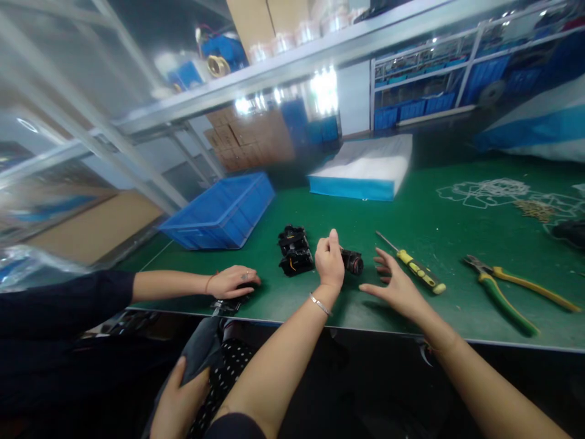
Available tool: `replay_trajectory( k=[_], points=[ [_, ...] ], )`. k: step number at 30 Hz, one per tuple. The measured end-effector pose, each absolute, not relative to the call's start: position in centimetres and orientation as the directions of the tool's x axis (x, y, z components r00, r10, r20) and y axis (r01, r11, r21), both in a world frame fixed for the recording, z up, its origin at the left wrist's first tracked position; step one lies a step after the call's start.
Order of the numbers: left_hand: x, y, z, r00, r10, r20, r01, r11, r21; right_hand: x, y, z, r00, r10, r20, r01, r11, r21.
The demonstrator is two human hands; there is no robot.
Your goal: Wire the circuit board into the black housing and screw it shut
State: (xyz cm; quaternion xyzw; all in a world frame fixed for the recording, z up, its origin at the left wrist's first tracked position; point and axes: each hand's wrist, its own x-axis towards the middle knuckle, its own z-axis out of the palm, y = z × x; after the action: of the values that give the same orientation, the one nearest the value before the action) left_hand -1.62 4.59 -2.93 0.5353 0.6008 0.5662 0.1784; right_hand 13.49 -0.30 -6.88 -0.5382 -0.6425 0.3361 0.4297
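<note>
My left hand (329,261), a bracelet on its wrist, is closed around one end of a small black cylindrical part (353,262) lying on the green mat (411,213). My right hand (397,285) hovers just right of that part, fingers spread and holding nothing. A cluster of black plastic parts (295,250) lies just left of my left hand. A yellow-and-black screwdriver (417,271) lies close behind my right hand's fingers.
A co-worker's hand (233,281) rests on a dark object at the table's near edge; another hand (178,399) below holds grey fabric. Pliers (507,288) lie at right, a blue bin (223,210) at back left, a white foam stack (363,166) behind, small brass pieces (534,210) far right.
</note>
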Motion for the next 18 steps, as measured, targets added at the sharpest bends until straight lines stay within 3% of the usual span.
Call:
replay_trajectory(
  k=[2, 6, 13, 18],
  points=[
    [-1.6, 4.6, -3.1, -0.355, 0.846, 0.397, 0.446, -0.22, 0.868, 13.3, -0.1, -6.5, -0.012, 0.982, 0.187, 0.316, 0.181, -0.931],
    [-1.3, 4.4, -2.8, -0.34, 0.837, 0.428, 0.47, -0.243, 0.849, 13.4, 0.1, -6.4, 0.002, 0.97, 0.244, 0.413, 0.222, -0.883],
    [-1.0, 3.8, -2.3, -0.301, 0.851, 0.431, 0.518, -0.233, 0.823, 13.2, 0.7, -6.9, 0.01, 0.989, 0.146, 0.277, 0.138, -0.951],
    [-1.4, 4.2, -2.9, -0.272, 0.868, 0.415, 0.572, -0.201, 0.795, 13.6, 0.4, -8.1, -0.057, 0.986, 0.154, 0.412, 0.164, -0.896]
  ],
)
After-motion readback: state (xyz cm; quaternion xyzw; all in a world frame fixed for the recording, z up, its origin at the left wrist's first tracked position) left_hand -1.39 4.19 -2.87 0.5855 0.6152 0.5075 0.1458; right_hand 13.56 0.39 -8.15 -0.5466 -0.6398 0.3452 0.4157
